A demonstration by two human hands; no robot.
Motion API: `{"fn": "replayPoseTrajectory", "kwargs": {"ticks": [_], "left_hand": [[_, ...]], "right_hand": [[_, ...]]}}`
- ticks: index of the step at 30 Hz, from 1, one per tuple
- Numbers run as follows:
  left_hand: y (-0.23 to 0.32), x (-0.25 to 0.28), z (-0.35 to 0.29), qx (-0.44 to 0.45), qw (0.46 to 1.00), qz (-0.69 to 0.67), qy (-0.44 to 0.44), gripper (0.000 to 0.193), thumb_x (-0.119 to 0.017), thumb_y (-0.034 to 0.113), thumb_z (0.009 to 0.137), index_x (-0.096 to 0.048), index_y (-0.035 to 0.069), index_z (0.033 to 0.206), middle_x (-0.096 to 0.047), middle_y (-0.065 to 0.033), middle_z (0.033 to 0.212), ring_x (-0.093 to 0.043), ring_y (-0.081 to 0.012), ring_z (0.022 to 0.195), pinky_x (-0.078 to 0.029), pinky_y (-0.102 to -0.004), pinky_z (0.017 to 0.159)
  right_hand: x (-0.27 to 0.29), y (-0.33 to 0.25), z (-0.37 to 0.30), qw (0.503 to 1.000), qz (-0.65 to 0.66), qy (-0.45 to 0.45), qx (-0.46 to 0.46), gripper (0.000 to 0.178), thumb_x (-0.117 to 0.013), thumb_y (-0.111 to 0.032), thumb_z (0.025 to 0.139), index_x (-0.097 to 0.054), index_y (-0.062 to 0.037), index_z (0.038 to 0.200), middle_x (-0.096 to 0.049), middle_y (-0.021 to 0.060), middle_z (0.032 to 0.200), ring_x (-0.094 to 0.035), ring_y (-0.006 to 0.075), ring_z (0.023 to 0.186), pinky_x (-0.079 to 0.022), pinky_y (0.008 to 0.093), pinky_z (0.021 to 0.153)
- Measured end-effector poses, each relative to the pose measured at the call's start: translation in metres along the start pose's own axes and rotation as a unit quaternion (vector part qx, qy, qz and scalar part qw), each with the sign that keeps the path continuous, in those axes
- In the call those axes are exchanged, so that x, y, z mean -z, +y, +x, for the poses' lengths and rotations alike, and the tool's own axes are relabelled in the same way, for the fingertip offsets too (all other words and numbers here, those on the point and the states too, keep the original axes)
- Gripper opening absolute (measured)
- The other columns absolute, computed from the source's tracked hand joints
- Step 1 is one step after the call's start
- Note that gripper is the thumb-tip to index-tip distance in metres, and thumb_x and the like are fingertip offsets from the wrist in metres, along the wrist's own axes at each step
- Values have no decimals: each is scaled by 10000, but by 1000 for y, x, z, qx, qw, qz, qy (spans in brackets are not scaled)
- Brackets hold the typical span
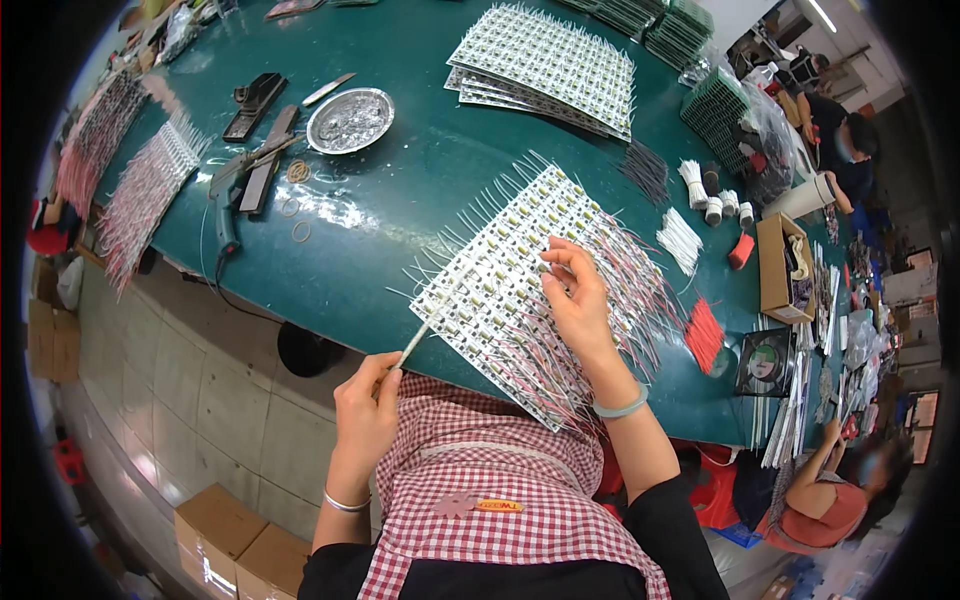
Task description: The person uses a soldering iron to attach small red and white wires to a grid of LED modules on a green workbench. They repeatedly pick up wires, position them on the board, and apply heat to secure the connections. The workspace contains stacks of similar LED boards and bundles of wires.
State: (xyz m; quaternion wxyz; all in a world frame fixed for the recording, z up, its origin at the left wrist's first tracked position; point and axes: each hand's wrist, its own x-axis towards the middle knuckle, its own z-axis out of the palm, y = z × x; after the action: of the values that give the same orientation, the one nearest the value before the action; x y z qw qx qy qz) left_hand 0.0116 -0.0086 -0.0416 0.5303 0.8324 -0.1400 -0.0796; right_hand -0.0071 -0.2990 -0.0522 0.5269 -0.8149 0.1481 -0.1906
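Note:
A white circuit board panel [500,270] lies tilted on the green table in front of me. Rows of small components cover it; pale wires stick out along its far left edge, and red and white wires [630,270] fan over its right side. My left hand [367,405] is closed round a thin pale stick [415,342], whose far end reaches over the panel's left corner. Whether it is a plain rod or a tool, I cannot tell. Above the panel's middle hovers my right hand [580,305], fingers bent and apart, with nothing visible in it.
Stacked panels [545,65] lie at the back. At left are a soldering gun [228,205], a metal bowl [350,120] and wired panels [150,190]. Bundled white wires [680,240], red wires [704,335] and a cardboard box [783,265] sit right. Two people work beyond.

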Motion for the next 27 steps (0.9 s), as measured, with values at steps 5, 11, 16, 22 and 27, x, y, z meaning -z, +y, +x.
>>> {"fn": "replayPoseTrajectory", "kwargs": {"ticks": [5, 11, 16, 22, 27], "left_hand": [[-6, 19, -18, 29, 1000, 3, 11, 177, -622, -13, 911, -680, -37, 1076, -660, -34, 778, -540, -45, 676, -422, -211, 586], [-13, 37, -45, 80, 996, 29, -1, 168, -644, -26, 884, -696, -34, 1043, -656, -63, 744, -525, -80, 600, -413, -241, 539], [-18, 8, -33, -7, 999, -3, 36, 176, -646, -24, 888, -698, -35, 1056, -677, -89, 781, -550, -105, 609, -442, -272, 553], [-4, -15, -2, -76, 996, 36, 18, 177, -639, -27, 895, -695, -36, 1062, -649, -119, 805, -584, -171, 619, -449, -280, 566], [3, -30, 18, -99, 993, 64, 8, 179, -639, -27, 890, -697, -26, 1060, -635, -125, 788, -584, -218, 599, -446, -299, 552]], "right_hand": [[1, 2, -1, 1000, 21, -7, -2, 245, -593, 14, 866, -596, -13, 1109, -534, 160, 1332, -550, 293, 1234, -474, 394, 1024], [1, 1, -3, 1000, -7, -4, 12, 266, -597, 19, 850, -595, -9, 1114, -530, 151, 1331, -552, 291, 1224, -486, 394, 1012], [2, -3, -3, 1000, -7, -11, 10, 281, -595, 22, 846, -595, -10, 1126, -533, 146, 1321, -545, 284, 1222, -478, 385, 1012], [3, 1, -3, 1000, 20, -12, 3, 324, -546, 74, 827, -598, -11, 1135, -524, 142, 1335, -535, 282, 1234, -465, 378, 1029], [4, 0, -3, 1000, 2, -21, 7, 355, -519, 93, 811, -601, -16, 1140, -522, 143, 1344, -532, 289, 1243, -460, 378, 1040]]}}
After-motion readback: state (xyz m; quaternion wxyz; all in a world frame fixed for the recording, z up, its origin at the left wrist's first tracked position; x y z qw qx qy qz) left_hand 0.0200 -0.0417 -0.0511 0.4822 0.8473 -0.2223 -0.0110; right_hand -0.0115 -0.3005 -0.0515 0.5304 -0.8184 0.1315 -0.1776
